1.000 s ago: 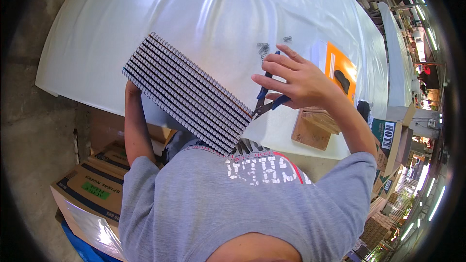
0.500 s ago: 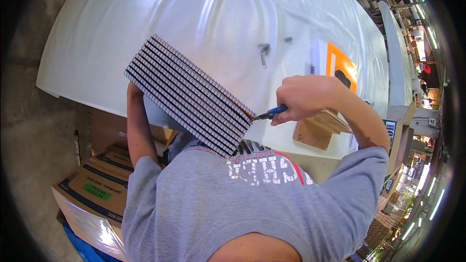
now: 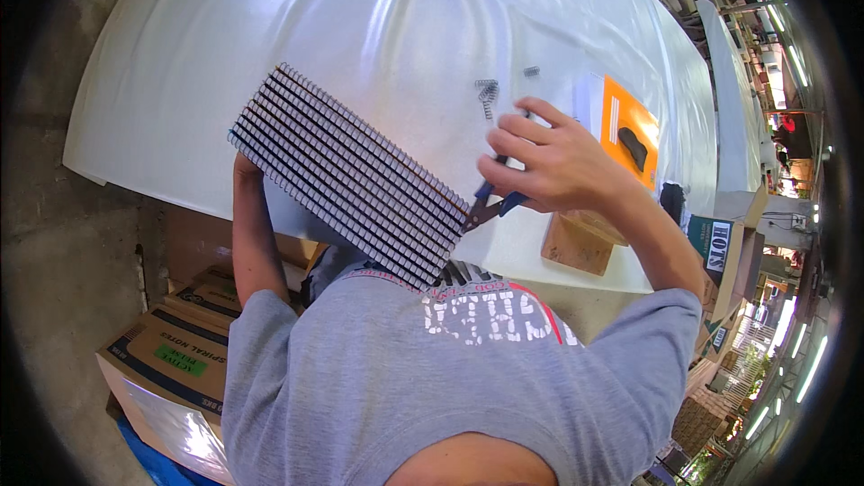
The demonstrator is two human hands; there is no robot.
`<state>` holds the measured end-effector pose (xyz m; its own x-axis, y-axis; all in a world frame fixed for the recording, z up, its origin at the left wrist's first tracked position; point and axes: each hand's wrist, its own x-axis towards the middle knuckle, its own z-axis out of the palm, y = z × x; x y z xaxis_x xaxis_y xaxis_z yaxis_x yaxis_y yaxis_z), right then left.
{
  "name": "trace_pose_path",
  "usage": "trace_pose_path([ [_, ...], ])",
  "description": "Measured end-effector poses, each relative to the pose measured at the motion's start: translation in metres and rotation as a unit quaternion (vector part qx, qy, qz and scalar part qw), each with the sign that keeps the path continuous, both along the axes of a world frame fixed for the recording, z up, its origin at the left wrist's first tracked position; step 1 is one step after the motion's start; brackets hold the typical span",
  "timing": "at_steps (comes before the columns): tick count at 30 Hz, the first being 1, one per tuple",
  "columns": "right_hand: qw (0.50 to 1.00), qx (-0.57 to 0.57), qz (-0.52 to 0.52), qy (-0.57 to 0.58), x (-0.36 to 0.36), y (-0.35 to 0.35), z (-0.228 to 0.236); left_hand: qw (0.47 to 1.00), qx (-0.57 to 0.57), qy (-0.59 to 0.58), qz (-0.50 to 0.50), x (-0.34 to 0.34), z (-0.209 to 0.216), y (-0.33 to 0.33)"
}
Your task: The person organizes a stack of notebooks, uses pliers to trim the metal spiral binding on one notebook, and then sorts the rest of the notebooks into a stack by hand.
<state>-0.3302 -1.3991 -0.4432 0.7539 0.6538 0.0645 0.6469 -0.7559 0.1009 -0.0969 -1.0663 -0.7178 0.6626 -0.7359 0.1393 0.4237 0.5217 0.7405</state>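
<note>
Right hand [image 3: 553, 159] | holding blue-handled pliers [image 3: 483, 213] | tips at coil-bound stack [image 3: 346, 173]

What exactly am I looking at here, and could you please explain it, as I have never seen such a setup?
There is no machine: these are a person's bare hands, seen from the left of two fisheye cameras worn on the head, so straight edges bend. The left hand, mostly hidden, is under the left end of a coil-bound stack. The right hand holds blue-handled pliers, their tips at the stack's right end. On the white-covered table lie small coil pieces, an orange cover bearing a dark object, and a wooden block.
</note>
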Motion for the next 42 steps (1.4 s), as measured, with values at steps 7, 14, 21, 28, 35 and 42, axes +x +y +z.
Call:
trace_pose_path([
  [7,0.879,-0.064,-0.199,0.428,0.007,0.020,0.032,1.000,-0.005,0.002,-0.005,-0.001,-0.001,0.004],
  [14,0.986,-0.064,-0.074,0.132,-0.002,0.003,0.015,0.999,-0.022,-0.021,-0.010,0.005,-0.011,0.001],
  [21,0.995,0.037,0.020,-0.095,0.000,0.008,0.000,1.000,-0.011,0.014,0.007,0.006,-0.014,0.002],
  [28,0.997,-0.038,0.052,-0.042,0.000,0.006,0.001,1.000,-0.002,0.023,0.006,0.000,0.001,-0.005],
  [35,0.790,-0.207,-0.222,0.532,0.016,0.050,0.053,0.999,-0.023,0.016,-0.023,0.001,0.001,0.004],
  [42,0.999,-0.025,-0.035,0.030,-0.011,0.021,0.021,0.996,-0.055,0.031,-0.059,0.008,-0.003,-0.002],
])
